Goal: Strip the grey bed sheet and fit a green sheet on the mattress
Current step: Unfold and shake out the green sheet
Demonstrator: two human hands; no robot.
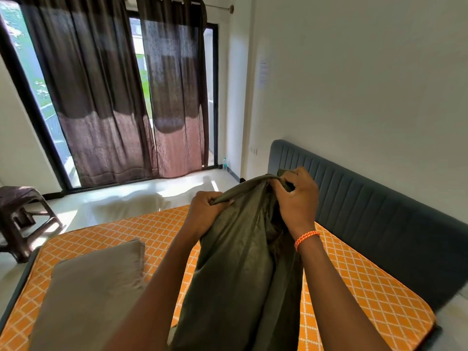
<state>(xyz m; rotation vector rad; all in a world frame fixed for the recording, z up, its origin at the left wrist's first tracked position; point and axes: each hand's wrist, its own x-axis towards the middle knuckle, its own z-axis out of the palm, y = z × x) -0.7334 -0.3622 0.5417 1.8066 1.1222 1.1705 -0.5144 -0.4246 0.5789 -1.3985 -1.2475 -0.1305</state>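
Observation:
A dark olive-green sheet (243,262) hangs bunched in front of me above the mattress. My left hand (206,210) grips its upper edge, and my right hand (295,196), with an orange cord on the wrist, pinches the same edge a little further right and higher. The mattress (354,279) lies bare, orange with a white diamond pattern. A grey-brown pillow (96,282) lies on its left half. No grey sheet shows on the mattress.
A padded blue-grey headboard (374,211) runs along the right against the white wall. Dark brown curtains (106,97) hang over a glass door ahead. A brown plastic stool (22,211) stands at the left on the pale floor, and a small bottle (224,163) sits by the door.

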